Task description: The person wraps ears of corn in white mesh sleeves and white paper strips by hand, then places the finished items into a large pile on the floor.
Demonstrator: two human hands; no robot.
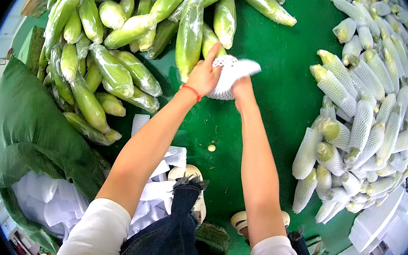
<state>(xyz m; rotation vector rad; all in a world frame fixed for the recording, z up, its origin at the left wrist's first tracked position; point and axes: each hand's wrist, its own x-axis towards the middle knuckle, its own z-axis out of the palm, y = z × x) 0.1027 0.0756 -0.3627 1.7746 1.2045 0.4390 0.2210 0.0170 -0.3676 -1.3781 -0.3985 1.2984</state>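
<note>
A white foam net sleeve [223, 81] is bunched between my two hands, its upper right end blurred. My left hand [203, 75], with a red cord at the wrist, grips its left side, index finger pointing away from me. My right hand [243, 90] holds the right side, its fingers partly hidden by the foam. Just beyond the fingertips is a green ear of corn [209, 39] in its husk; whether its near end enters the sleeve is hidden. Beside my left hand lies a film-wrapped ear of corn [189, 37].
A heap of film-wrapped corn [114, 67] covers the left and far side of the green floor [271, 38]. Net-sleeved corn [362, 131] is piled at right. Left of my legs, a green woven sack [42, 123] spills white foam sleeves [57, 202]. White boxes [375, 218] stand lower right.
</note>
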